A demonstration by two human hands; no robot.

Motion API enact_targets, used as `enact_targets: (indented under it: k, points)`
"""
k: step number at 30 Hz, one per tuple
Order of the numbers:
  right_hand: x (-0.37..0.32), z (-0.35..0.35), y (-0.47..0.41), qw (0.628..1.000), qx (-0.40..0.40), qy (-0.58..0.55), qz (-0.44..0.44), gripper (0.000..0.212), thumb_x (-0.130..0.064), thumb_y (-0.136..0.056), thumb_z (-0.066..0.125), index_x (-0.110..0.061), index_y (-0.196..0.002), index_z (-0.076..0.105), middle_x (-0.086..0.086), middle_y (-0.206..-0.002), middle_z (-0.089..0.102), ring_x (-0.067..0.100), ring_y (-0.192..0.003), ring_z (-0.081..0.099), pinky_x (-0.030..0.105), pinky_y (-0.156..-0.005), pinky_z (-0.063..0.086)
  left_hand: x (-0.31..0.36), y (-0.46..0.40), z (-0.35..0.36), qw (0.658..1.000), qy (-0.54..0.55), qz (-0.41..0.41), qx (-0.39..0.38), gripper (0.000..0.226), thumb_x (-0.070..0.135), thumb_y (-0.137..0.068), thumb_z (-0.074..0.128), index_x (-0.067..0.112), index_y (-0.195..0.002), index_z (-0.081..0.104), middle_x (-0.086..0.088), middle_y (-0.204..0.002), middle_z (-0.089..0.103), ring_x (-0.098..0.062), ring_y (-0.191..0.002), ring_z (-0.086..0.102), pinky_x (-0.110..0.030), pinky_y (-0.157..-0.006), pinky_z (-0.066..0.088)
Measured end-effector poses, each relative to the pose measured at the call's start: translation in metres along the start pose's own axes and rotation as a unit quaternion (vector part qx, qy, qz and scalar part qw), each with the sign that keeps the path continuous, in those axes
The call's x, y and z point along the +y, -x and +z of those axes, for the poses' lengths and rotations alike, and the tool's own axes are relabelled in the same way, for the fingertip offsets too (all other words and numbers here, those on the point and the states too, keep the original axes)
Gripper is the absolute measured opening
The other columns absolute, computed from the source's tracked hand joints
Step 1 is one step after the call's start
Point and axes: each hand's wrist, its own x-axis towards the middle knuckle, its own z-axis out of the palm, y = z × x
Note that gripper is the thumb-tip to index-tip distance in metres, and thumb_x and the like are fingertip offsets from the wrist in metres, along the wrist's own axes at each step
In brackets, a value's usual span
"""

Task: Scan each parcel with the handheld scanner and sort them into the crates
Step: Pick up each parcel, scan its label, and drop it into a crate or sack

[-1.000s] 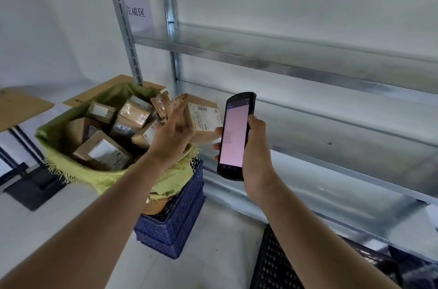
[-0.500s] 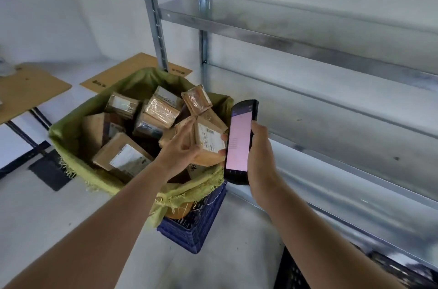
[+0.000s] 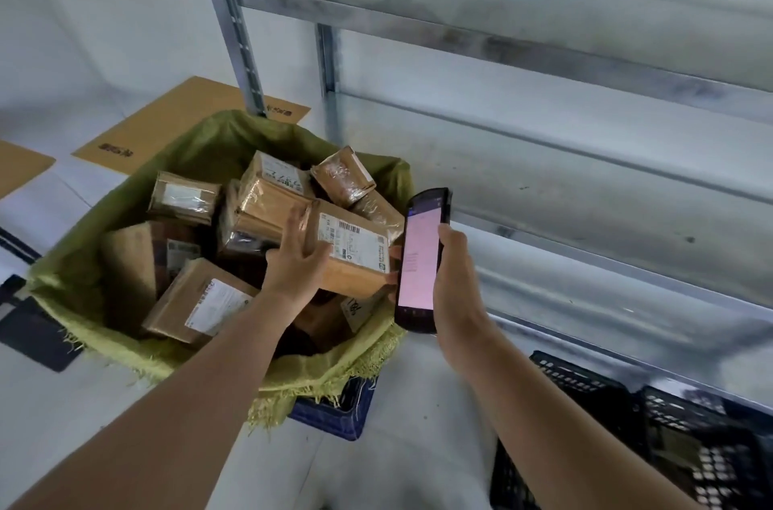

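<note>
One metal shelving unit (image 3: pixel 543 158) stands behind one green sack (image 3: pixel 125 300) holding roughly ten parcels. Two black crates (image 3: pixel 627 426) sit lower right. The left hand (image 3: pixel 295 262) grips one labelled parcel (image 3: pixel 349 254) above the sack; the right hand (image 3: pixel 454 288) clasps one scanner (image 3: pixel 420 258) beside it.

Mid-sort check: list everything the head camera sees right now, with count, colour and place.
held parcel: one, brown with white label, over the sack, in the left hand
other parcels: at least seven, brown, piled in the sack
sack: one, yellow-green, lining the blue crate
blue crate: one, under the sack
black crates: at least two, lower right on the floor
shelving: metal, grey, right and behind
cardboard sheets: two, tan, flat on the floor at left
scanner: one, black, pink screen, in the right hand
left hand: gripping the held parcel
right hand: gripping the scanner
</note>
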Motion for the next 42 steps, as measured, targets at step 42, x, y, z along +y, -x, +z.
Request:
enact_targets:
  k: [42]
  points:
    - [0.096,-0.381,0.235,0.944,0.298,-0.137,-0.019,0.055,-0.045,-0.109,0.032,-0.004,-0.118,0.067,0.02,-0.102,0.074,0.024,-0.076,0.067,0.029,-0.06,0.056,0.111,0.29,0.387,0.882,-0.14,0.317,-0.318,0.092,0.067,-0.082,0.019,0.02,-0.153,0.052,-0.005,-0.158,0.047,-0.011,-0.144,0.036,-0.021,-0.11,0.024]
